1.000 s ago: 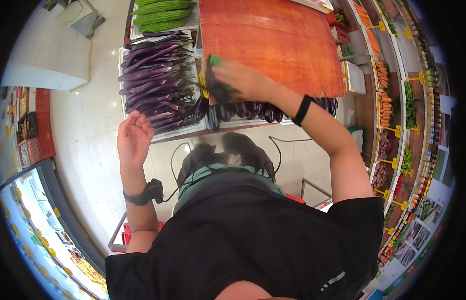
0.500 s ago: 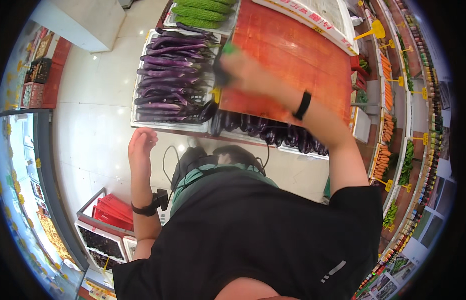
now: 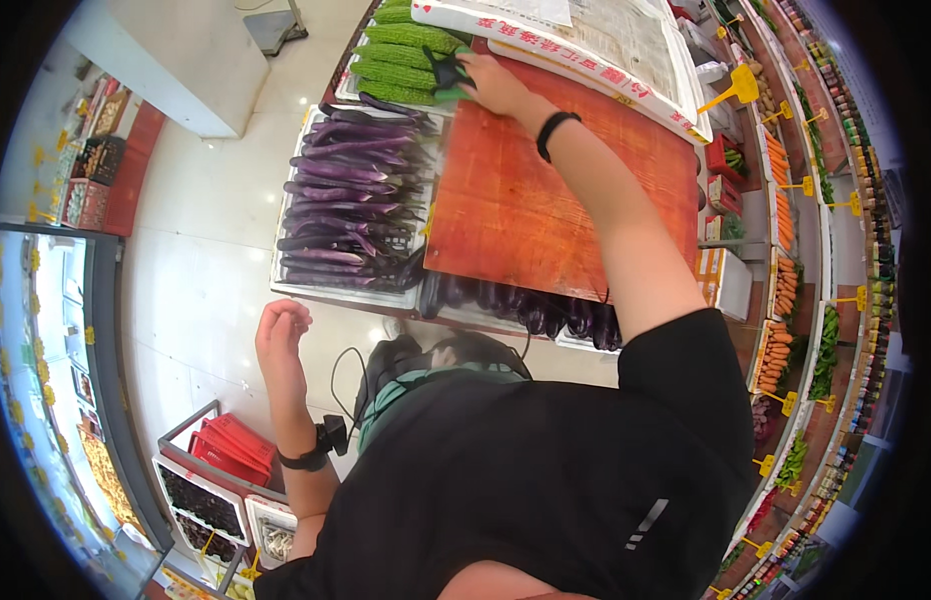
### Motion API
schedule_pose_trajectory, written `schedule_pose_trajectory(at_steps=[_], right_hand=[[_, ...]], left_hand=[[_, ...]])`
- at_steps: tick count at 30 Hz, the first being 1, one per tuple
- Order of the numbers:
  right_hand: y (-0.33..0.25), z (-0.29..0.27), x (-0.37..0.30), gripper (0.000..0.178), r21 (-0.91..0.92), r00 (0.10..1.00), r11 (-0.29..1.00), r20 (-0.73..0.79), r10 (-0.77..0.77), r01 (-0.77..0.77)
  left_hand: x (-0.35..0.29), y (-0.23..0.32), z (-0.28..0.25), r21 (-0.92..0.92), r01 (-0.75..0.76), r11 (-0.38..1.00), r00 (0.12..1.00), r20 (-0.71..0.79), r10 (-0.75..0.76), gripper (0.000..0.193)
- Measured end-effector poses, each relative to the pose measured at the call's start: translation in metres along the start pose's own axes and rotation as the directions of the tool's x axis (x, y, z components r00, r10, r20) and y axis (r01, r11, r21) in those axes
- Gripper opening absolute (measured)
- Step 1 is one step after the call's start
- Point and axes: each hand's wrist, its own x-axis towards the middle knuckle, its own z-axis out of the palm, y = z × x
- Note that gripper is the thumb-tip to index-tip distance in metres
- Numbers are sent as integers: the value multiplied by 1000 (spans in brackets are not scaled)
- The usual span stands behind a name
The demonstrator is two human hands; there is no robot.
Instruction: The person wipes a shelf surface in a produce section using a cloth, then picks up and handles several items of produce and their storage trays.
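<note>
At the far edge of the orange-red board [image 3: 566, 190], my right hand [image 3: 498, 88] is closed on a dark object with a green part [image 3: 447, 72]; its kind is unclear. It reaches the right ends of the green bitter melons [image 3: 398, 55], which lie in rows. Nearer, long purple eggplants [image 3: 341, 190] fill a white foam tray [image 3: 278, 255]. My left hand [image 3: 281, 328] hangs empty over the floor, its fingers loosely curled and somewhat apart. A black band with a small box sits on that wrist.
Dark round eggplants [image 3: 506, 300] lie along the board's near edge. A white foam box lid [image 3: 586, 50] rests at its far side. Vegetable shelves with carrots [image 3: 776, 350] run down the right. Red baskets [image 3: 231, 445] stand at lower left, and a pale pillar [image 3: 166, 60] at upper left.
My right hand has moved away from beside the purple eggplants, up to the bitter melons, with the dark object still in it. The left hand appears slightly lower as the view has shifted.
</note>
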Motion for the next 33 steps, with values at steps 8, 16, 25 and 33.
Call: schedule_pose_trajectory(at_steps=[8, 16, 25, 33], right_hand=[[-45, -8, -12, 28, -11, 999, 1000, 51, 7, -6], [-162, -41, -167, 43, 391, 920, 847, -2, -392, 361], [28, -8, -52, 49, 76, 994, 993, -58, -88, 92], [0, -14, -67, 40, 177, 997, 982, -49, -53, 61]], left_hand=[[-10, -15, 17, 2, 43, 999, 997, 64, -43, 15], [0, -17, 46, 47, 22, 999, 984, 173, -30, 16], [-20, -1, 54, 36, -22, 999, 996, 82, 19, 17], [-26, 5, 47, -74, -43, 996, 997, 67, 48, 17]])
